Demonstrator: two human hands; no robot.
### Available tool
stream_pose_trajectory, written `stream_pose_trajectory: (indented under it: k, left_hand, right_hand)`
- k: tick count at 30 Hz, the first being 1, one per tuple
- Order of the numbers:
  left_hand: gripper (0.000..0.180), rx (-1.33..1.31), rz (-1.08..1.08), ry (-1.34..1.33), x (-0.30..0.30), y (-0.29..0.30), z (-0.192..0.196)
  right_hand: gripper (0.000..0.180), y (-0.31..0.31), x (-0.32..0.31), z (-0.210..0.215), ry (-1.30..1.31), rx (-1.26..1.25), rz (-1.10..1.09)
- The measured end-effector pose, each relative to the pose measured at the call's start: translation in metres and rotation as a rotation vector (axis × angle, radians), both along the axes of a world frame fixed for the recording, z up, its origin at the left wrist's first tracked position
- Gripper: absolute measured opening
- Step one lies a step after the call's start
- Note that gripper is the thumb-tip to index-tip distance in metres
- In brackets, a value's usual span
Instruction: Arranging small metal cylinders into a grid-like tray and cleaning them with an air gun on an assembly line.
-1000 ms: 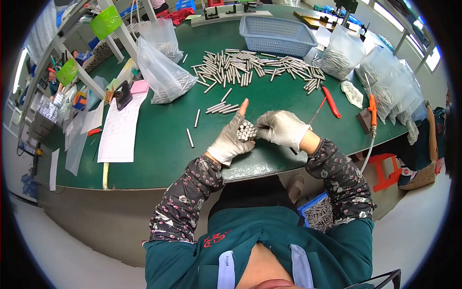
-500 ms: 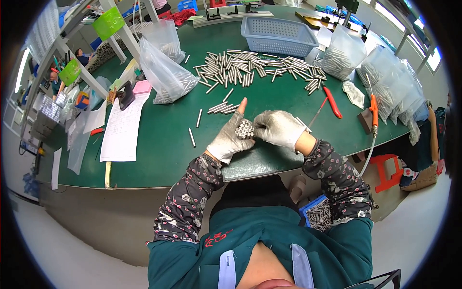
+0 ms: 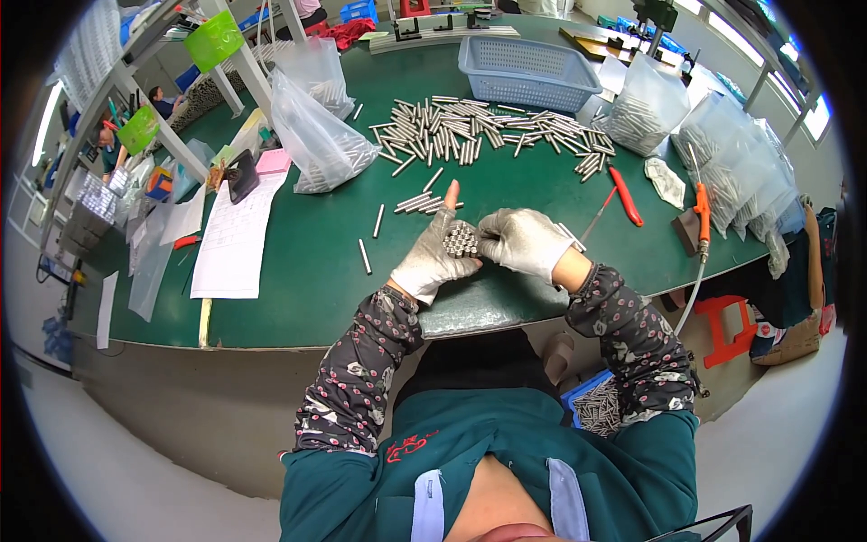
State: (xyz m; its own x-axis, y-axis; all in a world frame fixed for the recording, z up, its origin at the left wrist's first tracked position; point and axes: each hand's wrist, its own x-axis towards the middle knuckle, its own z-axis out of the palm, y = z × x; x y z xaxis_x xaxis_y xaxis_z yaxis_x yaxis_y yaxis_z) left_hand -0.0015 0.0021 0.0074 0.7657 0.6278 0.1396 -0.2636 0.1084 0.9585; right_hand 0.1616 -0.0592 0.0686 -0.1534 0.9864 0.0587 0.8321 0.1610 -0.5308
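A bundle of short metal rods (image 3: pixel 461 240) stands on end in my left hand (image 3: pixel 430 256), their round tips facing up. That hand wears a pale work glove with the thumb tip bare, and its fingers wrap the bundle. At the bundle's right side, my gloved right hand (image 3: pixel 522 242) has its fingertips pinched together; whether a rod is between them is hidden. Just beyond the left hand lies a small group of loose rods (image 3: pixel 415 202), with single rods (image 3: pixel 365 256) to its left. Farther back spreads a large pile of rods (image 3: pixel 452 128).
A blue-grey plastic basket (image 3: pixel 528 74) stands behind the pile. Bags of rods (image 3: pixel 646 104) flank it, with another bag (image 3: pixel 316 144) at left. Red-handled pliers or a similar tool (image 3: pixel 627 199) and an orange air gun (image 3: pixel 702 206) lie right. Papers (image 3: pixel 233 239) cover the left side.
Both hands hold nearly the same pose around the bundle. The whole view has shifted slightly; nothing else has visibly moved.
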Motion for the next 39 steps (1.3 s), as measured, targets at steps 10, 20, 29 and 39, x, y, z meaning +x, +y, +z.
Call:
stream_pose_trajectory:
  k: [10,20,29,39]
  left_hand:
    - [0.113,-0.017,0.017,-0.013,0.001,0.000,-0.002]
    - [0.107,-0.002,-0.022,-0.002,0.001,-0.004,0.000]
    - [0.106,0.051,-0.013,0.045,0.003,-0.004,0.001]
    - [0.102,0.012,-0.004,0.014,0.004,-0.004,0.000]
  right_hand:
    - [0.022,0.003,0.001,-0.006,0.002,0.048,0.001]
    - [0.022,-0.002,0.005,-0.006,0.073,0.013,0.026]
    - [0.023,-0.004,0.008,-0.010,0.106,0.015,0.019]
    - [0.025,-0.003,0.007,-0.016,0.140,0.015,-0.036]
